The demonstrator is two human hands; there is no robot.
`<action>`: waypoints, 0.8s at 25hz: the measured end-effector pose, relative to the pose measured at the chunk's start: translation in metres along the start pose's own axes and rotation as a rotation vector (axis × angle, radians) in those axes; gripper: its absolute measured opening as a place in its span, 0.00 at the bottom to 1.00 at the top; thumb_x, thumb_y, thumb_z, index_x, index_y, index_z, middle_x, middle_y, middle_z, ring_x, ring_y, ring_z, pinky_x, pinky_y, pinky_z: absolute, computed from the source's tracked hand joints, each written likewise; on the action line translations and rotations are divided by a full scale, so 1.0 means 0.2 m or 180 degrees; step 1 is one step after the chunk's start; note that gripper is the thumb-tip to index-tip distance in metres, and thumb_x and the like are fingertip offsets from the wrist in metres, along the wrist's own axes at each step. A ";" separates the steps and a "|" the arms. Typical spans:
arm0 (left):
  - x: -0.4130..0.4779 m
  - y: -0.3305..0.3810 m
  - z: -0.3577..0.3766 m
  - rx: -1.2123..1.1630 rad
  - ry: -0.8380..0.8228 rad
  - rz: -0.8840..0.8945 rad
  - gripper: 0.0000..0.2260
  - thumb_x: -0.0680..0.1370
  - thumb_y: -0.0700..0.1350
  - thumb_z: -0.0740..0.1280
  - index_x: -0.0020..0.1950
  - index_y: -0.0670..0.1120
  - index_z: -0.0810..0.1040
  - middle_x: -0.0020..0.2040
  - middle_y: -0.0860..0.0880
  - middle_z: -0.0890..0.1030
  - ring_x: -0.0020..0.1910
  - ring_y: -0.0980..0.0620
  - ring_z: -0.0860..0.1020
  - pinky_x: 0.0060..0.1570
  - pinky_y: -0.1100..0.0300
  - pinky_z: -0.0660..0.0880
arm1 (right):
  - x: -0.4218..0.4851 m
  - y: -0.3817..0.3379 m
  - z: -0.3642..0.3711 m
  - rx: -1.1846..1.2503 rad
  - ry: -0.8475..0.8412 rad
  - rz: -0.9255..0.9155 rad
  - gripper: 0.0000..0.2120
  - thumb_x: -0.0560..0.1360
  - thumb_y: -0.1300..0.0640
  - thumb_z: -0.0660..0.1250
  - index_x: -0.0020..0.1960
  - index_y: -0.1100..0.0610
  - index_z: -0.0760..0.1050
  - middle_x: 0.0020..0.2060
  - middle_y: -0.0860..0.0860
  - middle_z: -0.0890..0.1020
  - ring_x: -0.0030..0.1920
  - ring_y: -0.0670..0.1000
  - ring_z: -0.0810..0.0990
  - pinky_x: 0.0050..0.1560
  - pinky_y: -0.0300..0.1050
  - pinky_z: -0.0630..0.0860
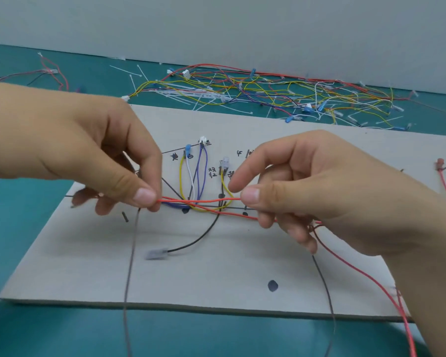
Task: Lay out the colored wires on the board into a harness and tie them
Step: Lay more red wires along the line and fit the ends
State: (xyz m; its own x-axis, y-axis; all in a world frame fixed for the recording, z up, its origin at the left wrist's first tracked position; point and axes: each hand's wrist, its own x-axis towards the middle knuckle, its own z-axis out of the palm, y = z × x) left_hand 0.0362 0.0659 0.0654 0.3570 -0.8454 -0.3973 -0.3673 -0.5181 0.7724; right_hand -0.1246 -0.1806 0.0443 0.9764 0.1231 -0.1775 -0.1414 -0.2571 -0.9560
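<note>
Head view: left hand (88, 155) and right hand (319, 191) each pinch the red wire (198, 201) between thumb and forefinger. Its long axis runs left-right between the hands, above the board (216, 274). Loose wires (268, 94) lie on the tabletop (23, 215) beyond the hands.

A teal table mat (18, 253) covers the work surface and runs back to a plain pale grey wall (216, 27) that fills the top of the frame. Along the foot of that wall, from the upper middle to the upper right, sprawls a tangled heap of spare wires (268, 94), mostly yellow and red with some blue, white and black, tipped with small white plugs and blue terminals, and loose white cable ties (191, 93) lie scattered through its left end. In the upper left, well apart from the heap, sits a small bundle of red and dark wires (49, 72) ending in a pale connector.
</note>
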 end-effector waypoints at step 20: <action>-0.01 -0.06 -0.05 0.0569 -0.0160 -0.1064 0.17 0.57 0.62 0.76 0.41 0.57 0.87 0.40 0.49 0.88 0.33 0.51 0.86 0.26 0.60 0.77 | 0.02 0.01 0.06 -0.0322 -0.0189 -0.0280 0.11 0.69 0.65 0.74 0.49 0.54 0.84 0.38 0.56 0.87 0.36 0.52 0.83 0.41 0.46 0.82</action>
State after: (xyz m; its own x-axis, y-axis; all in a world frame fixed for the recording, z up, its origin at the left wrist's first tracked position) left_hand 0.0478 0.0758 0.0620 0.4413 -0.6290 -0.6400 -0.3834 -0.7770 0.4993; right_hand -0.1225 -0.1693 0.0383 0.9725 0.2052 -0.1103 -0.0354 -0.3376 -0.9406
